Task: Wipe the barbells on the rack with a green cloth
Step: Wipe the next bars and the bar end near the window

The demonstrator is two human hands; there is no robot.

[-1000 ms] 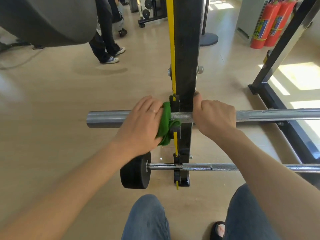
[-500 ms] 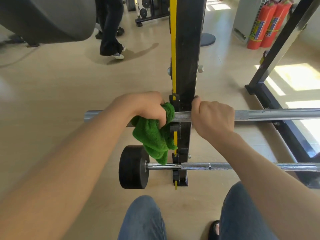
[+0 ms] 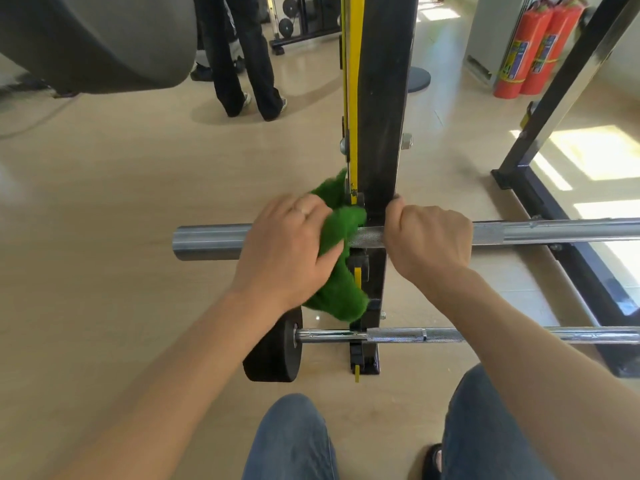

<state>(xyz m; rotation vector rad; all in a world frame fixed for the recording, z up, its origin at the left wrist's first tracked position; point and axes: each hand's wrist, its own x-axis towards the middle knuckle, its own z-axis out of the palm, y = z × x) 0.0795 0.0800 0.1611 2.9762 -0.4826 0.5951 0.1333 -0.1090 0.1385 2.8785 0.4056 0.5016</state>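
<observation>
Your left hand (image 3: 289, 247) has rolled back over the upper barbell (image 3: 519, 233), fingers wrapping the green cloth (image 3: 341, 223) round it; your right hand (image 3: 427, 237) stays gripping — wiping continues.

Two red extinguishers (image 3: 530, 53) are seen standing side by side on the floor (image 3: 104, 202), far ahead and to the right of the hands, beside a grey cabinet (image 3: 491, 32). A person's legs (image 3: 242, 57) in dark trousers are seen ahead of the hands, to the left. A large grey rounded object (image 3: 93, 39), blurred, is seen close to the camera, above and left of the hands. A round dark base (image 3: 419, 79) lies on the floor ahead. Sunlit patches (image 3: 588, 157) are cast to the right. Jeans-clad knees (image 3: 294, 441) are seen below the hands.
</observation>
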